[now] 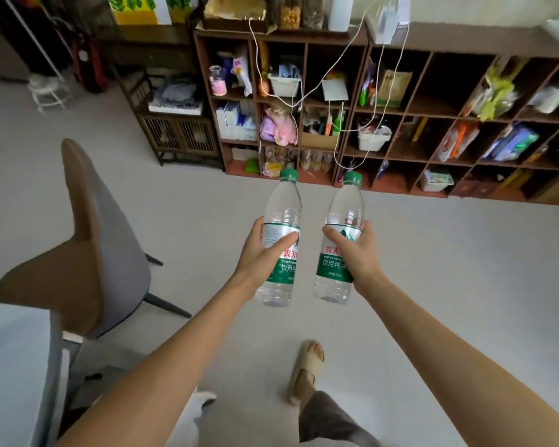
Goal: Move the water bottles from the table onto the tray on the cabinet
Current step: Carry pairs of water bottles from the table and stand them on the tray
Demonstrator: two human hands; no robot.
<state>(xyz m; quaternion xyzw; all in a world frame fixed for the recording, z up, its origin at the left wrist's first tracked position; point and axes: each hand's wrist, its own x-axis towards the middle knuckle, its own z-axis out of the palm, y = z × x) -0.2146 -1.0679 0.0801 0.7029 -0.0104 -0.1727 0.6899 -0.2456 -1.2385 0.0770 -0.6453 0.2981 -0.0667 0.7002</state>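
While the person stood on the grey floor, each of the two hands held a water bottle up in the air.
Chair (88, 240): far left, grey and brown.
Left hand (258, 257): wrapped around the left bottle (281, 240).
Right hand (357, 253): wrapped around the right bottle (339, 240), just beside the other.
Shelves (400, 108): behind, full of things.
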